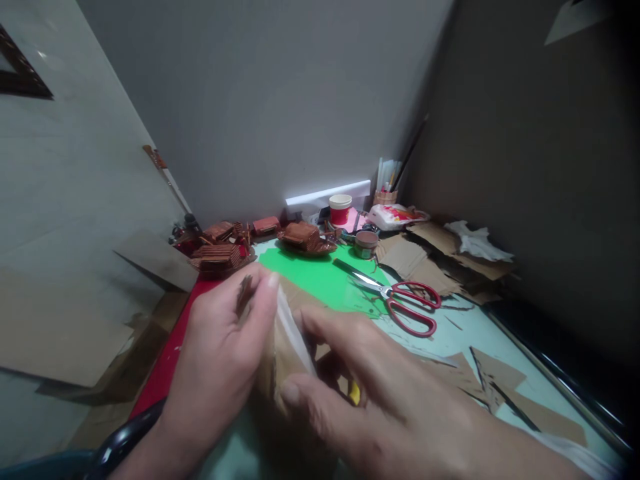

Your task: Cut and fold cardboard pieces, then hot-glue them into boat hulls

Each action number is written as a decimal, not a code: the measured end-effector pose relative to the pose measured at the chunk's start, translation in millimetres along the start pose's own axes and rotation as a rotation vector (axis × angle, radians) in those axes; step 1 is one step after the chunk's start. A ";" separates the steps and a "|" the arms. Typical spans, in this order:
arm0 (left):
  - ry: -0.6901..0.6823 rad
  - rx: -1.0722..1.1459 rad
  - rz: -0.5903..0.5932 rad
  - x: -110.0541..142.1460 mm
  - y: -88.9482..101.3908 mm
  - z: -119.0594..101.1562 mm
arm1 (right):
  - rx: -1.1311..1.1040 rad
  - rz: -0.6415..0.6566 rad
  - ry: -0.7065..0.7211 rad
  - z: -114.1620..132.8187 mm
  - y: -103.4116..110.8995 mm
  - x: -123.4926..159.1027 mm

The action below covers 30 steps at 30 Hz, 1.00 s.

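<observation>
Between my two hands is a brown piece of cardboard (287, 353), tilted up, with a whitish strip (295, 327) along its upper edge. My left hand (220, 333) pinches the cardboard's far end between thumb and fingers, and a torn brown edge pokes out beside the index finger. My right hand (380, 380) has its thumb on the near side and its fingers curled behind the piece. A bit of something yellow (355, 393) shows under the right palm, mostly hidden. Red-handled scissors (413, 308) lie beyond the right hand, partly over a green sheet (300, 267).
Stacks of brown-red pieces (217, 257) stand at the back left, and another pile (303, 237) is on a dish. Behind are a red-and-white cup (341, 212), a small jar (366, 245) and a pen holder (385, 197). Cardboard scraps (500, 380) cover the right side.
</observation>
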State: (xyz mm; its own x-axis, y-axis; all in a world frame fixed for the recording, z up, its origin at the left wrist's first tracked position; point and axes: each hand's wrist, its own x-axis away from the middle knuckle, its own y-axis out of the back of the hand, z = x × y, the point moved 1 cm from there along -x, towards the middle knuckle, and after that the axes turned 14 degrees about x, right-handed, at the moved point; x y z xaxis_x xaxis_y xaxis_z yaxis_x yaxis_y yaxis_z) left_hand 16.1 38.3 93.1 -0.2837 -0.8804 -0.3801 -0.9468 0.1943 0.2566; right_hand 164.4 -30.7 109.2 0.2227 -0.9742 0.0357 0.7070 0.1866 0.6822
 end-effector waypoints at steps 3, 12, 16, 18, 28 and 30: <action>0.000 -0.006 0.001 0.2 0.5 -0.1 | -0.010 -0.014 0.009 -0.5 -1.6 0.6; 0.001 0.018 -0.001 1.0 -1.2 0.8 | -0.020 -0.018 0.007 -4.0 -1.5 2.9; 0.000 0.014 0.000 0.6 -1.2 1.4 | -0.027 -0.037 0.025 -6.1 -3.0 2.9; 0.001 0.013 0.003 0.5 -1.1 0.9 | -0.022 -0.027 0.008 -5.5 -2.7 3.2; -0.001 0.019 0.009 1.9 -1.2 -0.5 | -0.010 -0.012 0.013 -2.0 -0.5 3.9; 0.000 0.022 0.008 1.8 -0.8 -0.1 | -0.009 -0.015 0.023 -2.1 0.1 3.3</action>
State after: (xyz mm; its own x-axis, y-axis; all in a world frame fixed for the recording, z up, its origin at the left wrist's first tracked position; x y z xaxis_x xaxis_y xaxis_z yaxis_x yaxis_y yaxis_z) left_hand 16.3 36.5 92.3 -0.2913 -0.8788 -0.3779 -0.9476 0.2109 0.2400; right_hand 166.6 -33.6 107.8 0.2270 -0.9739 0.0084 0.7161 0.1728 0.6762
